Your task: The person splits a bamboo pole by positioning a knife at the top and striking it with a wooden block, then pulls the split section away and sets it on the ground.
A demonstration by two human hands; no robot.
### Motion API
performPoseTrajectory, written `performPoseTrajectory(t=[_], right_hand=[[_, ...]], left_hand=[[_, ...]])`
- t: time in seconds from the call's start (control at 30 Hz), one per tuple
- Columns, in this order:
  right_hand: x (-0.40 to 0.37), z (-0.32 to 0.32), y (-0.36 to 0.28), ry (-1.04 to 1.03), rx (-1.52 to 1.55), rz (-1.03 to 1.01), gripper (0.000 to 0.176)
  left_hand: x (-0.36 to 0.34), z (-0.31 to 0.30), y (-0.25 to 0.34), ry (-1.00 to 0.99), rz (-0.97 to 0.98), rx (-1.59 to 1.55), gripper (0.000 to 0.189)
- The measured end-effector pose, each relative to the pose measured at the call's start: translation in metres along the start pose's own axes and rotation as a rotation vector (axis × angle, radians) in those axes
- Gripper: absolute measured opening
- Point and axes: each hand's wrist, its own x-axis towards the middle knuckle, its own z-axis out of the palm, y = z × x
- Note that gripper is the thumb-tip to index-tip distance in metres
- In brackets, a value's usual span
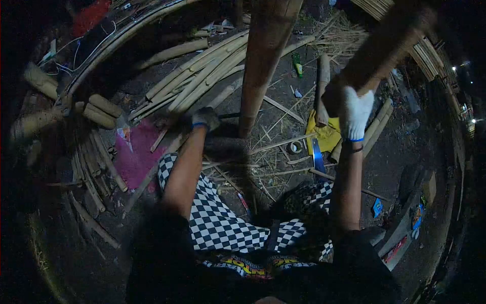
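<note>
My left hand (205, 119), in a greyish work glove with a blue cuff, is closed round a dark narrow tool (230, 115) that reaches to the bamboo pole (268, 55). Its kind is hard to make out in the shadow. The thick pole stands steeply in front of me, leaning slightly right at the top. On the right, my right hand (357, 114), in a white glove with a blue cuff, grips a thick wooden club (387, 53), which slants up to the right and is blurred. The fingers are partly hidden.
Bamboo strips (207, 71) lie in a bundle at the back left. A handsaw (318, 157), a tape roll (294, 147) and a yellow cloth (326, 134) are near my right hand. Cut bamboo pieces (101, 111) and a pink sheet (134, 157) lie to the left, a green bottle (298, 66) farther back.
</note>
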Motion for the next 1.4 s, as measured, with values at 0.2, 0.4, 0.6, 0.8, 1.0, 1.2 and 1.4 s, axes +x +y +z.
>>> performPoseTrajectory(t=[0.2, 0.4, 0.6, 0.8, 1.0, 1.2, 1.4], right_hand=[[-0.052, 0.045, 0.125, 0.15, 0.335, -0.012, 0.043], [-0.177, 0.058, 0.236, -0.701, -0.734, 0.637, 0.051], [-0.152, 0.053, 0.143, -0.414, -0.608, 0.529, 0.044], [-0.109, 0.058, 0.042, 0.03, -0.256, -0.008, 0.03], [-0.149, 0.082, 0.112, -0.299, -0.325, 0.03, 0.04], [-0.194, 0.09, 0.21, -0.765, -0.787, 0.386, 0.053], [-0.136, 0.09, 0.081, -0.469, -0.528, 0.269, 0.051]], left_hand=[[-0.011, -0.005, 0.003, 0.085, 0.031, 0.006, 0.052], [-0.009, -0.003, 0.003, 0.047, 0.045, 0.006, 0.037], [-0.011, -0.014, 0.01, 0.069, -0.033, -0.018, 0.033], [-0.005, -0.017, 0.017, 0.075, -0.066, -0.081, 0.039], [-0.005, -0.028, 0.024, 0.082, -0.062, -0.046, 0.034], [-0.017, 0.005, 0.028, 0.06, -0.119, -0.133, 0.032], [-0.01, 0.022, 0.023, 0.136, -0.049, -0.172, 0.037]])
